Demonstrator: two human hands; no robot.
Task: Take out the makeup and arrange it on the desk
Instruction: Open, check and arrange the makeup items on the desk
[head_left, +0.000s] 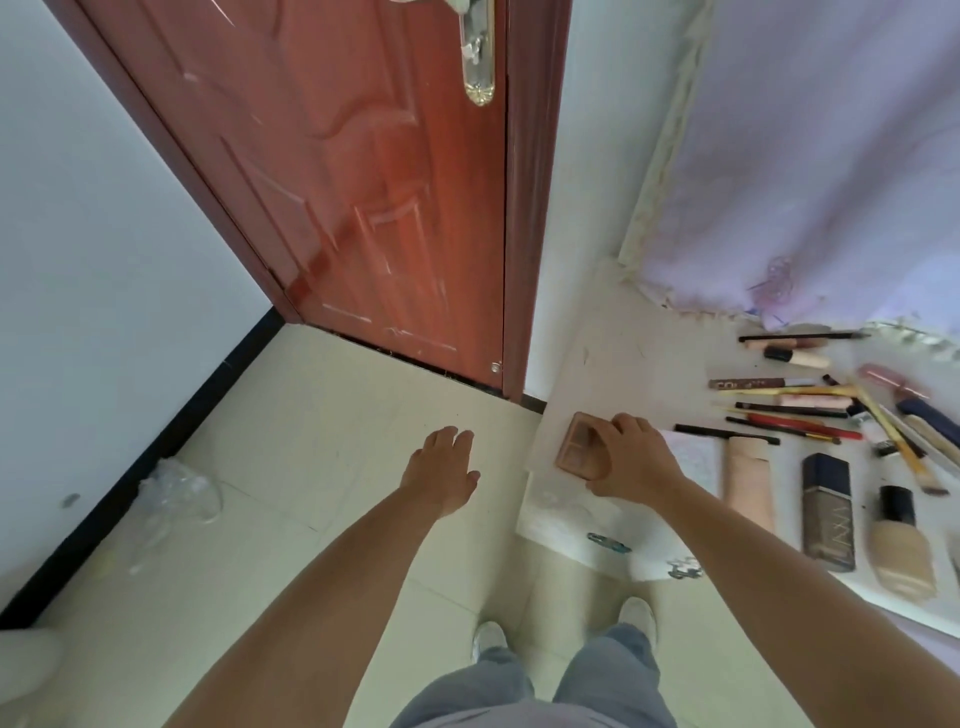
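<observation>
Right hand (631, 457) at centre right of frame, fingers curled over a pinkish compact palette (577, 446), pressing it flat near the desk (613, 332) corner, likely to start a clear spot. Left hand (445, 467) loose, fingers spread, empty over floor. Pencils (789, 410), foundation bottles (827, 512), laid in rows further right.

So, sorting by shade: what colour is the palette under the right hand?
Dusty pink palette, seen in the head view.
</observation>
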